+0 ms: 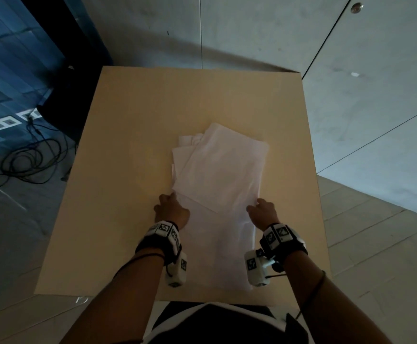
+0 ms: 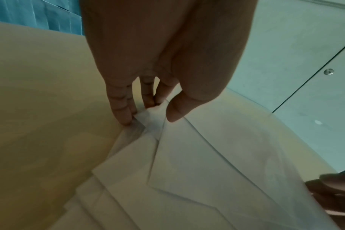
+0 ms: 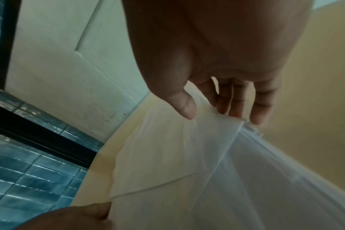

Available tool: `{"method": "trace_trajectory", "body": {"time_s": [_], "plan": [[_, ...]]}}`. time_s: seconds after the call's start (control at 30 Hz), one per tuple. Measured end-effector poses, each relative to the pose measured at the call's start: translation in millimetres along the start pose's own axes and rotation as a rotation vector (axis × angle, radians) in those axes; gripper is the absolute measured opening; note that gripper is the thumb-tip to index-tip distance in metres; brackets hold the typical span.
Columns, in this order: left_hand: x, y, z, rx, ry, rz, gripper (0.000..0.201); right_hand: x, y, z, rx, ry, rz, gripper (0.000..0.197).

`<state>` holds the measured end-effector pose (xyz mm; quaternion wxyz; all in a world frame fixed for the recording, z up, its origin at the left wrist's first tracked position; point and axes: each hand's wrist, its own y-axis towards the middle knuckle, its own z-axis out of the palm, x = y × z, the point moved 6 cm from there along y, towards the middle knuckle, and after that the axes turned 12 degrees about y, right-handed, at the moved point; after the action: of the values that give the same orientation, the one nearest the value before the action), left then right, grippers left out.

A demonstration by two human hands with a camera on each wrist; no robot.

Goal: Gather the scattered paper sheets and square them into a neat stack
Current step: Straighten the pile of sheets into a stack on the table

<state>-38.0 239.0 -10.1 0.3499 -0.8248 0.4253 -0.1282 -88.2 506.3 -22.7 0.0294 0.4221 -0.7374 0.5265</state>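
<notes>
L hand [image 1: 171,209] pinches left edge of paper sheets [image 1: 217,175], thumb on top, fingers [image 2: 120,112] at the edge; R hand [image 1: 262,212] pinches right edge same way. Sheets overlap askew, corners fanned, from counter [image 1: 128,145] centre almost to its near edge.

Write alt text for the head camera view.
A person's left hand and right hand pinch opposite side edges of a loose, unsquared pile of white paper sheets on a tan table. Black cables lie on the floor at left.
</notes>
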Motion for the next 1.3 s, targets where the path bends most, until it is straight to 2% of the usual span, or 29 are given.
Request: {"method": "trace_trajectory", "body": {"time_s": [0.1, 0.23, 0.3, 0.53, 0.63, 0.73, 0.83, 0.97, 1.13, 1.3], "plan": [[5, 9, -7, -0.011, -0.004, 0.023, 0.063, -3, 1, -2, -0.001, 0.008, 0.019, 0.054], [11, 26, -27, -0.122, -0.03, -0.011, 0.059, -3, 8, -18, -0.104, 0.042, 0.072, 0.059], [3, 29, -29, -0.15, -0.039, 0.025, 0.058, 3, 10, -18, -0.12, 0.075, 0.072, 0.06], [-20, -4, 0, -0.214, 0.027, 0.123, 0.056, 9, 5, 2, -0.084, 0.095, 0.004, 0.056], [-12, -5, 4, -0.217, -0.029, 0.083, 0.059, 3, 8, -6, -0.098, 0.105, 0.007, 0.06], [1, 15, -5, -0.249, -0.062, 0.029, 0.06, 3, 13, -15, -0.124, 0.104, 0.019, 0.063], [0, 36, -19, -0.216, -0.043, 0.029, 0.053, 12, 18, -17, -0.122, 0.079, 0.007, 0.063], [-15, 51, -40, -0.135, -0.044, 0.013, 0.056, 34, 25, -20, -0.132, 0.048, -0.029, 0.06], [-22, 66, -55, -0.089, -0.056, -0.045, 0.052, 48, 48, -44, -0.187, 0.059, 0.005, 0.059], [-41, 72, -55, -0.089, -0.125, 0.011, 0.057, 65, 65, -37, -0.088, 0.102, -0.002, 0.065]]}}
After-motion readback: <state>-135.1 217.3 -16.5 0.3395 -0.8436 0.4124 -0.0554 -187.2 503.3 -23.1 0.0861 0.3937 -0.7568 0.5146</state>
